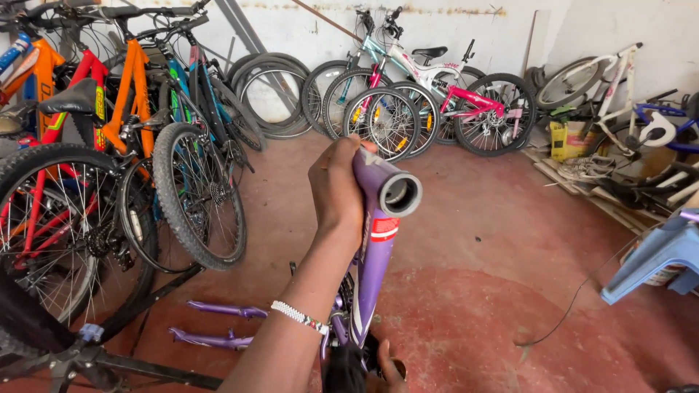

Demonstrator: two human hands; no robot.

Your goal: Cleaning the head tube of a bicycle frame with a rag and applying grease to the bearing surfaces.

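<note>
The left hand (336, 191) is closed around the top of a purple bike frame (373, 269), just behind its open round tube end. The frame stands up on the red floor (466, 320). Its long way runs from the hand down and near to us. The right hand (389, 372) is low at the near edge, touching the bottom of the frame; I cannot tell how it grips. Orange and red bikes (109, 145) stand on the left. A blue chair (655, 255) is on the right.
</note>
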